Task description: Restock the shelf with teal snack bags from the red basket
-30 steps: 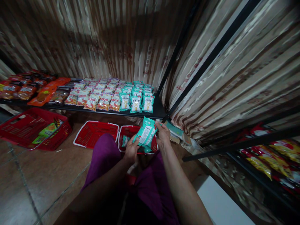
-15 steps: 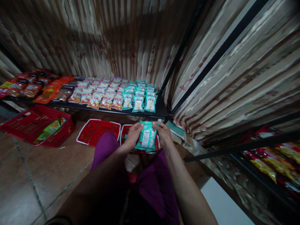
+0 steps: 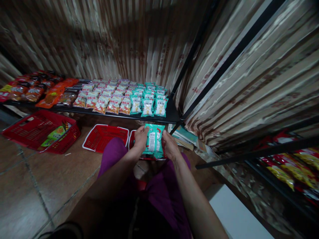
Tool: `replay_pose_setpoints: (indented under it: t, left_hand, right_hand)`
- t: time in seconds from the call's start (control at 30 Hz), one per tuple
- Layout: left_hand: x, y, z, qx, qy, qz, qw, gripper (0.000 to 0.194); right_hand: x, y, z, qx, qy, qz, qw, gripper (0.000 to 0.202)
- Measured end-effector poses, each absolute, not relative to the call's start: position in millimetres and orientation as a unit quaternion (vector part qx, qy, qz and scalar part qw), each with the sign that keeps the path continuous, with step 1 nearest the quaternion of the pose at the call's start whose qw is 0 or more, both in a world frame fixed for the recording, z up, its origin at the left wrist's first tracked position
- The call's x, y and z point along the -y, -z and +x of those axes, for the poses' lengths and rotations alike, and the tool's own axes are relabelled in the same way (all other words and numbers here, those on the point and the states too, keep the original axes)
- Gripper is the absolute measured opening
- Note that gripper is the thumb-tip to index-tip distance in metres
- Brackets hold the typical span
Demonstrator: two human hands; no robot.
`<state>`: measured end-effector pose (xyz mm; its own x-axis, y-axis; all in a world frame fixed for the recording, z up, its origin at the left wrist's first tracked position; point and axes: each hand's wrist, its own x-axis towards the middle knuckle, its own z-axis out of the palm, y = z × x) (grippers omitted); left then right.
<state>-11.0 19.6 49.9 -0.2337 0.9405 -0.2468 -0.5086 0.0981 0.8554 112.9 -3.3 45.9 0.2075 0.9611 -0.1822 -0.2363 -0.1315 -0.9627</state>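
Between my hands is a teal and white snack bag [image 3: 155, 138], its printed back facing me, above a red basket [image 3: 132, 139] that it partly hides. My left hand [image 3: 141, 139] grips the bag's left edge. On its right edge, my right hand [image 3: 169, 143] is closed against the side. Just beyond, teal bags [image 3: 148, 107] stand in rows at the right end of a black shelf [image 3: 171, 114]. White and orange snack bags [image 3: 114, 104] fill the shelf to their left.
An empty red basket [image 3: 104, 137] and a larger red basket [image 3: 42, 131] with green packs sit on the floor at left. Orange packets [image 3: 56, 94] lie farther left on the shelf. Black posts, booklets [image 3: 185, 136] and a white surface [image 3: 239, 212] are at right.
Both hands have moved slightly up and toward the shelf with the teal bag. The right hand's fingers have shifted from the bag's top corner down to its side.
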Motion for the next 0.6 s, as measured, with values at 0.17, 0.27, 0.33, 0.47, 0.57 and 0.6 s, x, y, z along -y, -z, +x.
replay_pose_setpoints:
  t: [0.17,0.27,0.33,0.47,0.57,0.6]
  left_hand:
    - [-36.6,-48.3,-15.6,-0.482,-0.657,0.186,0.549,0.023]
    - [-43.9,-49.1,-16.8,-0.486,-0.666,0.163,0.542,0.025]
    - [-46.8,-49.8,-17.0,-0.489,-0.669,0.152,0.54,0.028]
    - [-49.7,-48.1,-17.6,-0.494,-0.672,0.138,0.533,0.03]
    - [-51.4,-45.6,-19.4,-0.5,-0.673,0.13,0.53,0.029]
    - [-51.8,-45.1,-20.0,-0.5,-0.672,0.128,0.531,0.029]
  right_hand:
    - [25.2,-41.0,116.8,0.298,-0.643,-0.497,0.5,0.049]
    - [32.7,-37.6,116.5,0.285,-0.657,-0.489,0.498,0.048]
    - [34.5,-33.6,114.1,0.282,-0.656,-0.487,0.503,0.045]
    - [33.1,-24.1,108.3,0.267,-0.625,-0.51,0.528,0.038]
    - [31.8,-19.9,105.6,0.269,-0.602,-0.525,0.538,0.037]
    - [31.8,-19.3,105.0,0.272,-0.598,-0.527,0.539,0.037]
